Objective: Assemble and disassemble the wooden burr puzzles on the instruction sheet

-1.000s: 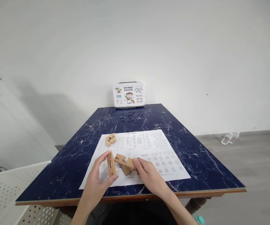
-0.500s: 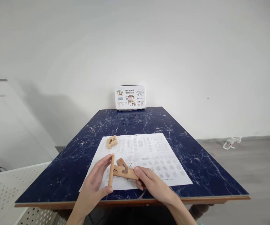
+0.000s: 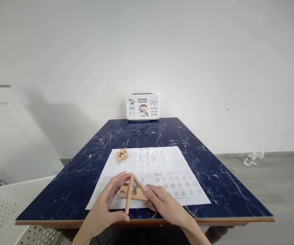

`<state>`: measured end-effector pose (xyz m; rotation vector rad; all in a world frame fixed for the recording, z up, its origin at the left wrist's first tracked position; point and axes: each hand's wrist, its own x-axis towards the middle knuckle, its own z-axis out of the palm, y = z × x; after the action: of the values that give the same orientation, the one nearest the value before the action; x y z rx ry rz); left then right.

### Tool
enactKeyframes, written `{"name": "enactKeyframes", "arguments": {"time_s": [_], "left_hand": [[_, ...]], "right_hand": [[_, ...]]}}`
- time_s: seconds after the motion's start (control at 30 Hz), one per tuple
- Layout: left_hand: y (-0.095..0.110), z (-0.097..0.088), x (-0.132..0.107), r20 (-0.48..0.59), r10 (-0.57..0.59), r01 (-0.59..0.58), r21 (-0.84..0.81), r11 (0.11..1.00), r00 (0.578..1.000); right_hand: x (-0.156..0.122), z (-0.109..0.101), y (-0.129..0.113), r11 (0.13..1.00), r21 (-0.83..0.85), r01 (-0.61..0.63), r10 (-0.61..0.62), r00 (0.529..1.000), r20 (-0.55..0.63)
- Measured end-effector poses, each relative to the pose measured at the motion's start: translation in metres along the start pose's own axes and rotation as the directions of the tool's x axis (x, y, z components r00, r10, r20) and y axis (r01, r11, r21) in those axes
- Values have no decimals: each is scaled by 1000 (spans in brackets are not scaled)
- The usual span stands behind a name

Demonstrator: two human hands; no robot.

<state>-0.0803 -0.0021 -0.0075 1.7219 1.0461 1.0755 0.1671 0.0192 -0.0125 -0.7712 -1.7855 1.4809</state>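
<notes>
My left hand (image 3: 106,206) is closed on a narrow wooden puzzle piece (image 3: 128,199), held by its two ends between thumb and fingers and seen edge-on. My right hand (image 3: 163,204) pinches the right end of a flat wooden puzzle piece (image 3: 139,195) with a cut-out and a dark "3"-like mark. That flat piece passes behind the narrow one, its marked end showing on the left. Another slanted wooden piece (image 3: 136,179) shows behind them; how the pieces join, I cannot tell. Below the hands lies a printed paper sheet (image 3: 159,175).
A small cluster of wooden cubes (image 3: 122,155) rests on the sheet's upper left. A white cartoon-printed case (image 3: 143,107) stands at the far end of the blue marbled table (image 3: 98,143). A white perforated basket (image 3: 21,200) is at left; a clear plastic object (image 3: 253,158) lies on the floor.
The narrow piece in my left hand has moved right and toward me, now crossing in front of the marked piece. The marked piece has shifted slightly left and toward me.
</notes>
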Motion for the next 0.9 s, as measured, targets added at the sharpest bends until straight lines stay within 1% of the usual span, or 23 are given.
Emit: {"name": "enactKeyframes", "arguments": {"time_s": [0.17, 0.27, 0.43, 0.53, 0.67, 0.77, 0.9], "left_hand": [[9, 8, 2, 37, -74, 72, 39, 997, 997], [13, 10, 2, 49, -91, 88, 68, 994, 995], [16, 11, 1, 6, -46, 45, 85, 995, 999], [15, 11, 2, 40, -18, 14, 93, 996, 999], [12, 10, 1, 80, -36, 29, 88, 996, 996], [9, 10, -1, 69, -33, 27, 94, 995, 997], [6, 9, -3, 68, -23, 13, 143, 990, 997]], "right_hand": [[0, 3, -2, 998, -69, 4, -3, 1000, 6], [0, 4, -2, 997, -83, 7, -7, 1000, 8], [-1, 4, 0, 996, -94, 11, -10, 1000, 16], [0, 5, 2, 995, -102, 15, -13, 1000, 20], [0, 5, 2, 994, -110, 28, -25, 999, 26], [0, 5, 2, 995, -102, 20, -17, 999, 27], [-1, 6, 2, 996, -84, 19, -16, 999, 29]]}}
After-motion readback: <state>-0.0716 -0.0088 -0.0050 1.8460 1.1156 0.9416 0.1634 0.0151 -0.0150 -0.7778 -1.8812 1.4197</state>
